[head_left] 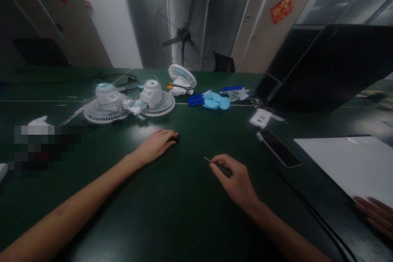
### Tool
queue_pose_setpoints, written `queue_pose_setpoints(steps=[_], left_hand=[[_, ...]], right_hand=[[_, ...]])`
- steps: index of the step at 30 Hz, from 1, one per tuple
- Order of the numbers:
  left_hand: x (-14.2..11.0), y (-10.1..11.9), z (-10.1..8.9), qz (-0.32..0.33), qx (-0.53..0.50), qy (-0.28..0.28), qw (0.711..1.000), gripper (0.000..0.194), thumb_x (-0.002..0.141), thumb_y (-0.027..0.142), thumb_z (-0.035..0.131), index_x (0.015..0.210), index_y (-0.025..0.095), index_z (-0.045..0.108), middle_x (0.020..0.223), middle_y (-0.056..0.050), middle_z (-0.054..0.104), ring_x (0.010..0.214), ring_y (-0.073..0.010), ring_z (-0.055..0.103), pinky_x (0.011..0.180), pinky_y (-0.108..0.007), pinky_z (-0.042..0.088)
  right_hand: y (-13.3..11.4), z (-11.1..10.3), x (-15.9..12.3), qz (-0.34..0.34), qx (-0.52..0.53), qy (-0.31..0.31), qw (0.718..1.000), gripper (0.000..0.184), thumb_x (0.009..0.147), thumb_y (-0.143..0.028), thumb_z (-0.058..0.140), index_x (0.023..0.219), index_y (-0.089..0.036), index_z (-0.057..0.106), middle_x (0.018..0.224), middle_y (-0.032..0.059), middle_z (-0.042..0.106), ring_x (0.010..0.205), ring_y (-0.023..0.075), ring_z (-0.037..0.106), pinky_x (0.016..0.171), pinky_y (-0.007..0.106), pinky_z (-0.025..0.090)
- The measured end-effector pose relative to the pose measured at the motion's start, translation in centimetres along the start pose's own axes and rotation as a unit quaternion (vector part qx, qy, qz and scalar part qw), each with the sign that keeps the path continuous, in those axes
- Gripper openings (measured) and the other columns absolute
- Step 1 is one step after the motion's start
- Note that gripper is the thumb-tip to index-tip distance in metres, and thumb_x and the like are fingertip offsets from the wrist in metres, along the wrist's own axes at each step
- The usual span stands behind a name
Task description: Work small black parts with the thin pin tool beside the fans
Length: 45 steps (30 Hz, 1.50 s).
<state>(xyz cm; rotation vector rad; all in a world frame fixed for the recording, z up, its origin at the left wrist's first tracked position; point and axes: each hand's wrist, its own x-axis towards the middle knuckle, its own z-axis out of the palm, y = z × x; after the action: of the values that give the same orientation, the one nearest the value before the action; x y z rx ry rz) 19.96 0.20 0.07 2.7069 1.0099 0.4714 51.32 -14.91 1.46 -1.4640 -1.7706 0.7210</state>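
My right hand (235, 176) is closed around the dark handle of a small screwdriver (226, 170). Its thin metal shaft points up and to the left, above the green table (172, 208). Farther left, my left hand (158, 143) rests on the table with its fingers stretched out and the thumb a little apart. A dark patch lies between thumb and fingers; whether it is shadow or a small thing, I cannot tell. Beyond that hand lie white fan heads with round grilles, one at the left (106, 104) and another (153, 100) beside it.
Behind them lies a third fan head (182, 80). Blue fan blades (215, 100) are to its right. A white box (260, 118), a phone (281, 148) and a white sheet (353, 168) occupy the right side, near a big black screen (331, 69). Another person's hand (376, 215) touches the sheet's edge.
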Motion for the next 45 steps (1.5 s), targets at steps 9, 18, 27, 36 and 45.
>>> queue_pose_setpoints(steps=[9,18,27,36,45], left_hand=[[-7.8,-12.5,-5.4,-0.220,0.044,0.094,0.970,0.052,0.099,0.055,0.048,0.129,0.018,0.068,0.131,-0.014,0.071,0.120,-0.0337,0.066,0.106,-0.044,0.049],[-8.6,-14.1,-5.3,-0.278,-0.099,0.195,0.935,0.057,0.094,0.056,0.054,0.133,0.015,0.065,0.118,-0.013,0.077,0.115,-0.0305,0.069,0.108,-0.043,0.048],[-9.0,-14.5,-5.1,-0.284,-0.184,0.209,0.918,0.061,0.084,0.049,0.066,0.133,0.014,0.065,0.129,-0.016,0.072,0.100,-0.0284,0.073,0.087,-0.039,0.058],[-8.6,-13.9,-5.4,-0.233,-0.018,0.143,0.962,0.056,0.089,0.064,0.058,0.115,0.019,0.079,0.117,-0.014,0.071,0.104,-0.0316,0.068,0.096,-0.042,0.053],[-7.9,-13.0,-4.9,-0.238,0.011,0.158,0.958,0.043,0.091,0.057,0.059,0.098,0.021,0.081,0.108,-0.013,0.076,0.095,-0.0316,0.071,0.090,-0.041,0.053]], right_hand=[[0.1,-0.1,0.0,0.000,0.001,-0.016,1.000,0.018,0.101,-0.038,0.058,0.108,-0.025,0.070,0.108,0.0065,0.072,0.101,0.0260,0.069,0.089,0.042,0.058],[0.2,-0.1,-0.1,-0.006,-0.007,-0.018,1.000,0.018,0.102,-0.038,0.057,0.107,-0.025,0.069,0.106,0.0064,0.072,0.097,0.0257,0.070,0.085,0.042,0.060],[0.7,0.0,-0.1,-0.014,-0.009,-0.023,1.000,0.016,0.102,-0.037,0.060,0.109,-0.026,0.070,0.108,0.0061,0.073,0.100,0.0265,0.071,0.091,0.044,0.060],[0.6,0.1,-0.1,-0.011,-0.004,-0.023,1.000,0.017,0.102,-0.038,0.060,0.110,-0.026,0.070,0.107,0.0055,0.073,0.099,0.0254,0.071,0.089,0.042,0.060],[0.6,0.0,-0.1,-0.012,-0.011,-0.020,1.000,0.017,0.101,-0.038,0.060,0.108,-0.027,0.071,0.110,0.0058,0.073,0.102,0.0269,0.070,0.092,0.046,0.059]])
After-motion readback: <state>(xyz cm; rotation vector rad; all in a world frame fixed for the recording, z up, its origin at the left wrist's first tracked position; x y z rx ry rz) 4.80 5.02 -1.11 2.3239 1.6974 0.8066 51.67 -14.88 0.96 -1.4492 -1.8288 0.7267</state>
